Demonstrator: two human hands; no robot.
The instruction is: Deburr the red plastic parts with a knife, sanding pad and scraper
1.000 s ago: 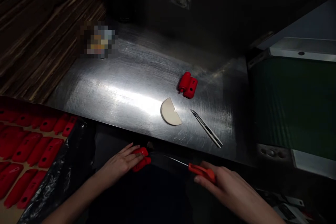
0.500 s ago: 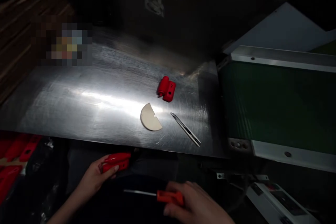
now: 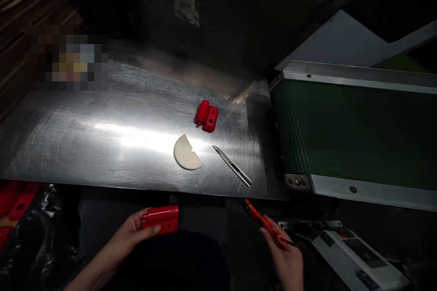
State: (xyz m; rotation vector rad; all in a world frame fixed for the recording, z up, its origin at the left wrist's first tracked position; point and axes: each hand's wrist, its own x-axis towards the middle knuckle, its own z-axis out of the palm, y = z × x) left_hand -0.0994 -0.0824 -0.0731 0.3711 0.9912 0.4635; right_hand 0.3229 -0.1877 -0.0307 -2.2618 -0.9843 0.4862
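Observation:
My left hand (image 3: 131, 236) is closed around a red hinge-like part (image 3: 162, 218), with the thumb on its lower face. This part has a cylinder along one side and a flat block with holes. At the lower right, my right hand (image 3: 285, 259) grips the orange-handled screwdriver (image 3: 264, 220); its metal shaft is hard to make out now. On the metal table (image 3: 85, 150) lies a similar red part (image 3: 207, 117). Nearer to me are a pale half-disc (image 3: 187, 153) with a small notch and a utility knife (image 3: 232, 166), its blade pointing up-left.
A green conveyor belt (image 3: 358, 132) with metal rails runs along the right. Below it sits a grey control box (image 3: 362, 259). Red parts (image 3: 22, 204) lie by black plastic (image 3: 44, 227) at the lower left. A small clear bag (image 3: 187, 7) lies at the back.
My right hand has moved right and turned, swinging the screwdriver so that its handle points up-left. The left hand has tilted the red part slightly. The view has shifted a little right.

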